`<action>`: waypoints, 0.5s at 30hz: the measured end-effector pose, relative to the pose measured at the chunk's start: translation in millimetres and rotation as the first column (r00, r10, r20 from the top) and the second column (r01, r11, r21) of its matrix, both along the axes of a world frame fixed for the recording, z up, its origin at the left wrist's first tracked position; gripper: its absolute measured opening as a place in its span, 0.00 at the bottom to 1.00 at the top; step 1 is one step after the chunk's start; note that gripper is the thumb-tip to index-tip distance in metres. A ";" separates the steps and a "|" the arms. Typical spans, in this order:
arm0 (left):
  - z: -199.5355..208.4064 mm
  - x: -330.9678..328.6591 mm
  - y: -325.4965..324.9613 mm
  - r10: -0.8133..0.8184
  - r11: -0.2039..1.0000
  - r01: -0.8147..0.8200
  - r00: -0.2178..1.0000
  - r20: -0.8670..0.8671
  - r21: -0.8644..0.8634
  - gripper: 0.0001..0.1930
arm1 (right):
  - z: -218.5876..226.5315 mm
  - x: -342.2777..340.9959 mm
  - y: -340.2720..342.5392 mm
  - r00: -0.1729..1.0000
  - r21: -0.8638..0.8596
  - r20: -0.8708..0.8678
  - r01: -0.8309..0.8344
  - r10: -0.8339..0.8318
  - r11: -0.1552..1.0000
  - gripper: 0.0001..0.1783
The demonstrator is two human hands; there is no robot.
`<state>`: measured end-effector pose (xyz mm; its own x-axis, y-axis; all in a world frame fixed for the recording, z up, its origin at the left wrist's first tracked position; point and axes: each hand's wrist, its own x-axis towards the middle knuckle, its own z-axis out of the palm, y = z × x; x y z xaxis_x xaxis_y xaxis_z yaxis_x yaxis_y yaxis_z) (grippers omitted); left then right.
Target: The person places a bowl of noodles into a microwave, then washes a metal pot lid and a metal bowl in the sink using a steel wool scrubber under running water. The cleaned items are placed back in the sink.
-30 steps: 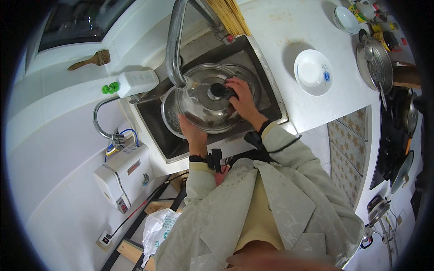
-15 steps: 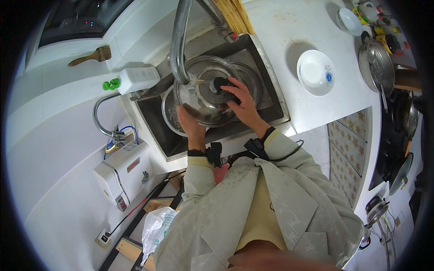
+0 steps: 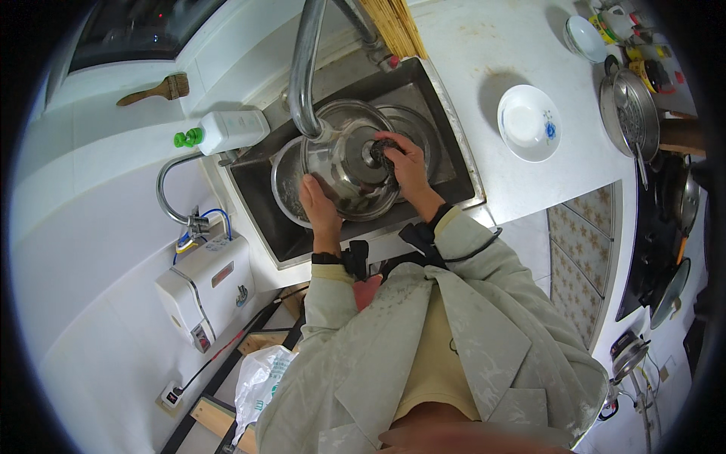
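left hand [image 3: 318, 204]: gripping near-left rim of the glass pot lid [image 3: 349, 163], fingers curled over the edge, thumb on top
right hand [image 3: 407, 168]: closed on a dark scrubber [image 3: 380, 150], pressing it on the lid right at the knob area; knob itself mostly hidden under scrubber and fingers
glass pot lid: round, metal-rimmed, tilted, held up over the sink [image 3: 446, 129] between both hands, centre of basin, just under the tap outlet
faucet [image 3: 305, 68]: tall curved steel pipe, comes from far side, spout ends at far-left edge of lid; water flow cannot tell
steel pot [image 3: 287, 178]: in the basin under and left of the lid, only left arc showing
second round steel piece [image 3: 414, 125]: far-right of lid in basin, partly covered by right hand
soap bottle [image 3: 227, 130]: white with green cap, lying on its side on the ledge left of sink
brush [image 3: 155, 89]: wooden-handled, on ledge far left
white dish [image 3: 528, 122]: blue mark on rim, on counter right of sink, well apart from hands
small bowl [image 3: 583, 35]: far right corner of counter
steel strainer pan [image 3: 629, 106]: right of the dish, ladle lying in it
chopsticks bundle [image 3: 392, 26]: far side of the sink, by faucet base
water heater box [image 3: 204, 291]: white, on wall, near left below sink
plastic bag [image 3: 261, 382]: white, on floor near left
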<state>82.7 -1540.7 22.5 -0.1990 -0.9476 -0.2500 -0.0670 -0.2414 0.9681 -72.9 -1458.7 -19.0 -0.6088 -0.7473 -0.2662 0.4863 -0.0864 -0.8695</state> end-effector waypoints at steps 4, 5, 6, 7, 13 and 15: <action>3.6 7.1 1.7 0.022 0.996 -0.015 0.997 -0.075 0.089 0.16 | -15.5 -5.4 8.7 0.994 0.029 -0.095 -0.053 0.055 0.998 0.17; 4.9 9.9 1.5 0.045 0.990 -0.039 0.998 -0.043 0.135 0.16 | -20.9 -10.6 11.0 0.985 0.037 -0.151 -0.080 0.085 0.996 0.18; 6.1 13.1 0.7 0.043 0.988 -0.038 0.999 -0.029 0.150 0.16 | -26.3 -15.1 12.2 0.962 0.081 -0.262 -0.058 0.077 0.995 0.20; 6.8 16.1 0.0 0.026 0.989 -0.021 0.999 -0.030 0.147 0.16 | -31.8 -19.9 13.5 0.926 0.103 -0.372 -0.028 0.064 0.994 0.22; 3.3 23.3 2.0 -0.172 0.969 0.129 0.965 0.200 0.212 0.16 | -46.5 -32.4 6.8 0.916 0.128 -0.377 -0.097 0.138 0.987 0.32; 5.0 21.5 3.8 -0.263 0.942 0.218 0.951 0.162 0.255 0.17 | -42.9 -38.1 -6.6 0.905 0.017 -0.351 -0.252 0.242 0.968 0.32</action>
